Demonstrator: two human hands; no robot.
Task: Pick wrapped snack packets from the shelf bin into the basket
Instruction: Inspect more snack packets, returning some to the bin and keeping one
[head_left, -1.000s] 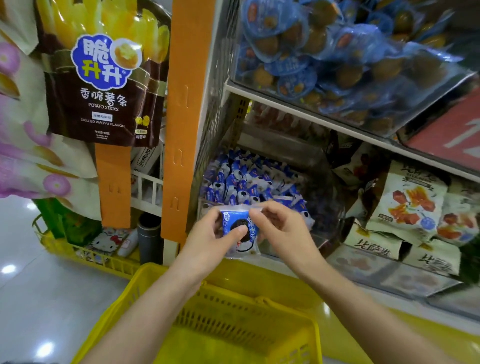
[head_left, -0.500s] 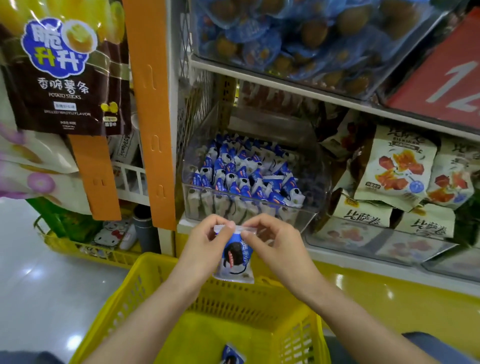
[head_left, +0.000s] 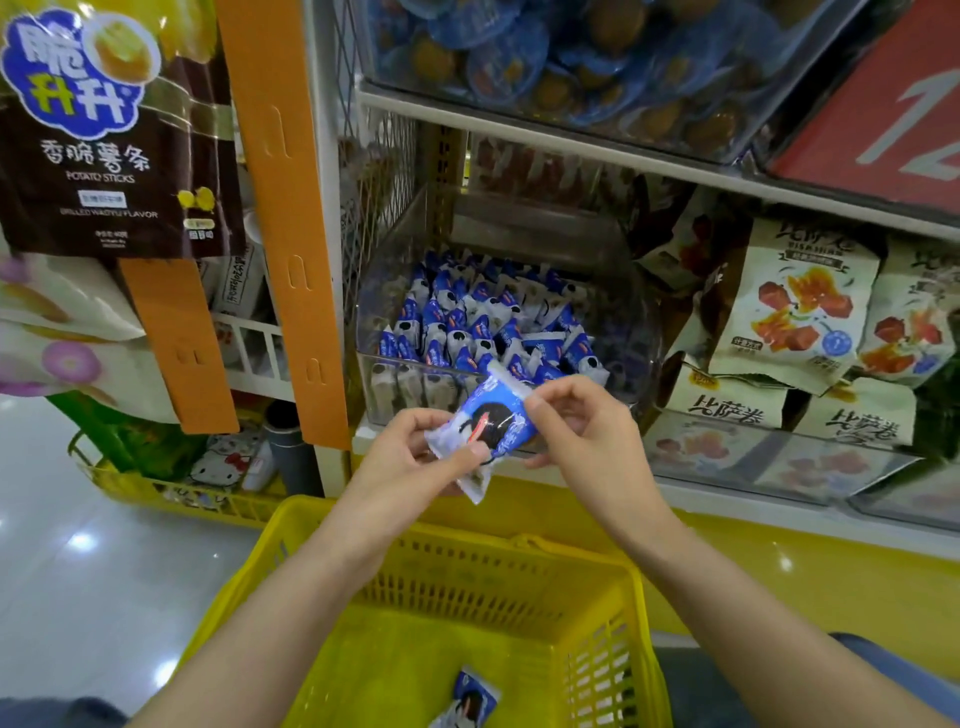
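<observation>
Left hand (head_left: 410, 462) and right hand (head_left: 587, 436): bare, as are my forearms (head_left: 311, 587) to the lower edge. Blue cloth (head_left: 883, 652) shows beneath my right arm. Which garment it is cannot be told.

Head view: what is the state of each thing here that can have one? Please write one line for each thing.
snack packet, held between both hands, tilted, not yet in the basket.
left hand, pinches the packet's lower end.
right hand, pinches its upper end.
yellow basket, below the hands, holding a second packet.
shelf bin, open on top, partly filled with blue packets.
</observation>
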